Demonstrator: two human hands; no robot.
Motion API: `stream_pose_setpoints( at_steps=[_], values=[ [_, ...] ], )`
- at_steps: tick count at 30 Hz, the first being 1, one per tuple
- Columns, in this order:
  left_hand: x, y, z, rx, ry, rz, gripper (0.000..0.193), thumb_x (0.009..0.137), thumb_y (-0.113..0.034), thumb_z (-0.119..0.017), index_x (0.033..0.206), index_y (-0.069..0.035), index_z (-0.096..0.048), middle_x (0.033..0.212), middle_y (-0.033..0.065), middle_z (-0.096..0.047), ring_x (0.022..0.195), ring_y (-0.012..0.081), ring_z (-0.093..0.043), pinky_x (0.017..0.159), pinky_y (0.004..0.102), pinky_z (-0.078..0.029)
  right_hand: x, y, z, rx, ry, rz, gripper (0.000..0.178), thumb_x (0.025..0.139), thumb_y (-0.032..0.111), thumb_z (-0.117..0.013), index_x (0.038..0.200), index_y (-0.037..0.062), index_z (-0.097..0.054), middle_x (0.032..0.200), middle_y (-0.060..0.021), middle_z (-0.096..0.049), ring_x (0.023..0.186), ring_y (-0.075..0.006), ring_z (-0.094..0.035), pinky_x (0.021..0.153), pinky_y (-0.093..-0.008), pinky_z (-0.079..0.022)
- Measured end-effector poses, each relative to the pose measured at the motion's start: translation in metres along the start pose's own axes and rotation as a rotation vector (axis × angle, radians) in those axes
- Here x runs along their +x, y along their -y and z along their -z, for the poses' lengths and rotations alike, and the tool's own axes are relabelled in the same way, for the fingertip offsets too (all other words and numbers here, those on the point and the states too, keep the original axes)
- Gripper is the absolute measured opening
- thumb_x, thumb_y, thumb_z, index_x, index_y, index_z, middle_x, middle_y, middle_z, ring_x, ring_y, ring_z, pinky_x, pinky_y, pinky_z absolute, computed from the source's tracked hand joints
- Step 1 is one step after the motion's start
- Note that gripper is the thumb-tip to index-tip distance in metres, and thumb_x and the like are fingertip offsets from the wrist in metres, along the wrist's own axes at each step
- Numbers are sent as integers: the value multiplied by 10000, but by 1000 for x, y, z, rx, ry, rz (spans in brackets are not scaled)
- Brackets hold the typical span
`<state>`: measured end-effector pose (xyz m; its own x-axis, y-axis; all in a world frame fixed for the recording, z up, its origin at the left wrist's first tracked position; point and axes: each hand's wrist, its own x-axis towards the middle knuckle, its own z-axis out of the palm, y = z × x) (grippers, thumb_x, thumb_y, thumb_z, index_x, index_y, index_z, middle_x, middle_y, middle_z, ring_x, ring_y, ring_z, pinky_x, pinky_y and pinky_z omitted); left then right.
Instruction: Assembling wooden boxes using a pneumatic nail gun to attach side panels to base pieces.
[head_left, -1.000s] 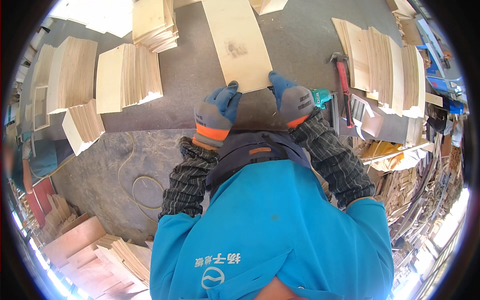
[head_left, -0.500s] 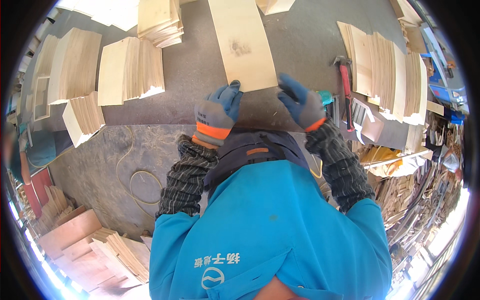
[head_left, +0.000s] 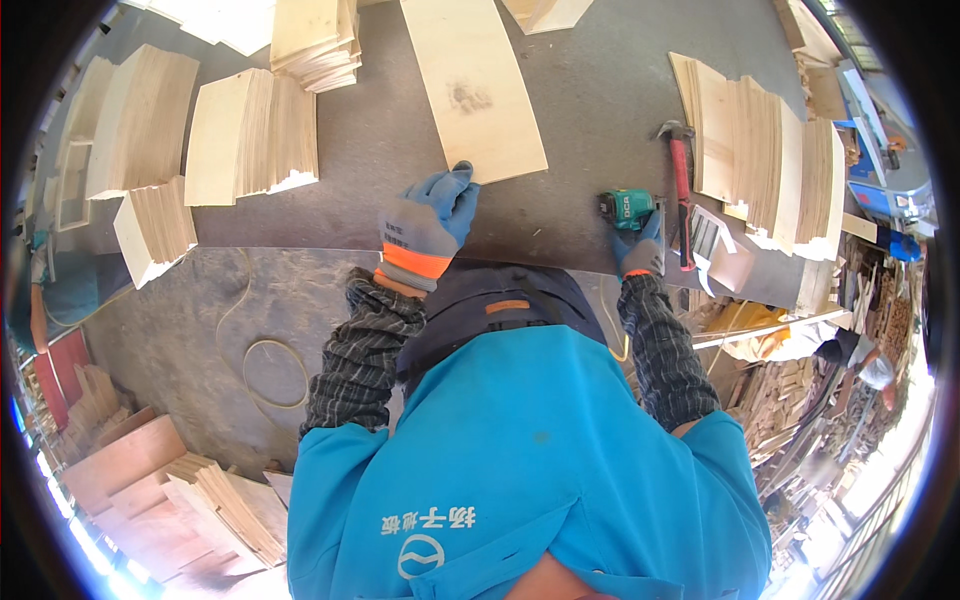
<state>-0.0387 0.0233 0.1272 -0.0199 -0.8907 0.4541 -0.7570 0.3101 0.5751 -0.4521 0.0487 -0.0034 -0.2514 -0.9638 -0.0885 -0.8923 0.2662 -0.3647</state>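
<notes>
A grey workbench (head_left: 600, 100) fills the far half of the view, its near edge running just beyond the person's cap. On its left part stand several stacks of thin plywood sheets (head_left: 250, 135), on edge and fanned; a similar row of plywood stacks (head_left: 760, 150) leans at the far right. In the middle lies one long plywood board (head_left: 470, 80), flat, running away from the person, with a dark smudge on its face. The left hand (head_left: 425, 225), in a grey-and-blue glove with an orange cuff, rests at the board's near left corner, fingers loosely curled and touching its edge, not gripping it. To the right, well apart from the board, the right hand (head_left: 640, 250) in a matching glove is closed around a small green power tool (head_left: 627, 208) that sits on the bench. Just right of that tool lies a red-handled hammer (head_left: 682, 185), head at the far end.
</notes>
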Motion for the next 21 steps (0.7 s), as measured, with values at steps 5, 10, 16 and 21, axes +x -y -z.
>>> stream_pose_setpoints(
  at_steps=[5, 10, 16, 21],
  values=[
    [0, 0, 1, -3, -45, -31, 207, 911, -113, -831, 1111, -82, -790, 912, 111, -789, 731, 300, -755, 651, 394, -600, -5, 14, 5, 90, 119, -205, 1071, 815, 417, -881, 1646, -10, -357, 1379, -272, -700, 1274, -444, -679, 1095, -501, -523],
    [0, 5, -7, -78, -108, -61, 213, 900, -116, -844, 1104, -90, -788, 895, 97, -783, 716, 296, -751, 633, 394, -600, 16, -51, 22, 106, 279, -206, 517, 875, 313, -756, 1310, 36, -720, 1055, -179, -791, 943, -343, -781, 854, -451, -601],
    [-6, 6, -4, -63, -75, -42, 195, 902, -123, -851, 1087, -100, -790, 920, 91, -801, 743, 295, -760, 649, 386, -610, -10, 139, 188, 776, 538, -229, 468, 940, 162, -682, 1373, -15, -689, 811, 0, -641, 620, -99, -583, 578, -269, -464],
    [-1, 3, -1, -68, -70, 12, 168, 902, -144, -858, 1056, -108, -801, 1002, 104, -823, 799, 302, -781, 705, 383, -630, -31, 220, 231, 805, 640, -106, 492, 948, 144, -666, 1414, -10, -671, 803, -1, -645, 637, -90, -590, 586, -258, -458]
  ],
)
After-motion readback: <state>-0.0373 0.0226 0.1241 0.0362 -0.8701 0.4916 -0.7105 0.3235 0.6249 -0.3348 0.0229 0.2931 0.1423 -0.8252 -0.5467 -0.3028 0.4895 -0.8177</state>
